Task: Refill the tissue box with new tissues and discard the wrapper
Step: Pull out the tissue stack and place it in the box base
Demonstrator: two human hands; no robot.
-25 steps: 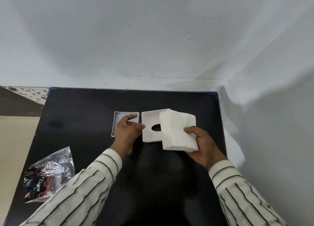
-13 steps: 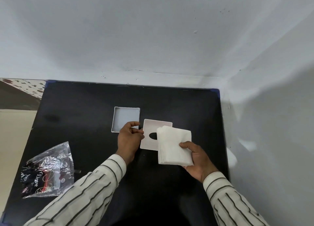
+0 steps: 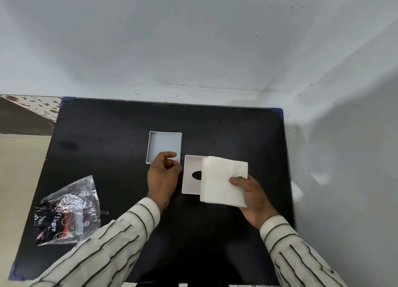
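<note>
the tissue stack (image 3: 224, 180) is clamped in the right hand (image 3: 252, 195), partly over the slotted lid (image 3: 191, 173) near the table (image 3: 120, 122) middle. the left hand (image 3: 163, 174), loosely curled and empty, rests at the open box base (image 3: 164, 144). the soft stack could fan apart or catch on the base rim if lowered askew. the wrapper (image 3: 66, 211) lies undiscarded at the left edge.

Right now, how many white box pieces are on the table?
2. The open tray sits toward the back, by the left hand. The lid with the oval hole lies right of it, partly covered by the tissues in the right hand.
</note>
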